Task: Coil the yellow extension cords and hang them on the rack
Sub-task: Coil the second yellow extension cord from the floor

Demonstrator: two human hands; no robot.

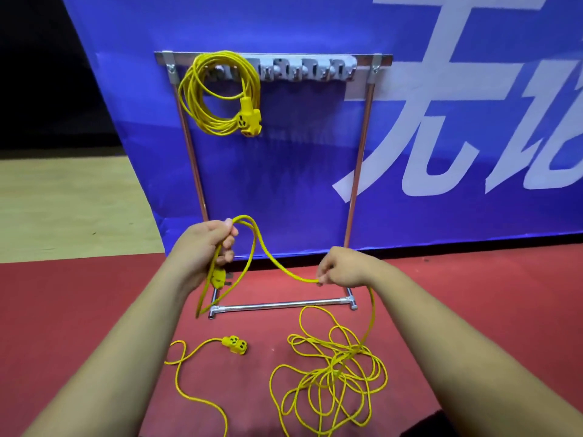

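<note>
A coiled yellow extension cord [217, 96] hangs from the left hooks of the metal rack [362, 146], its socket end dangling at the lower right of the coil. My left hand [202, 247] grips a loop or two of a second yellow cord [277, 266], with its plug [217, 277] hanging just below the fist. My right hand [342, 268] pinches the same cord further along. From there it drops to a loose tangle [334, 370] on the red floor. The cord's socket end [235, 343] lies on the floor at lower centre.
The rack's base bar [284, 305] rests on the red floor [473, 310] right behind the hands. A blue banner [284, 171] with white characters stands behind the rack. Several free hooks [303, 69] line the rack's top rail. Wooden flooring [63, 200] lies to the left.
</note>
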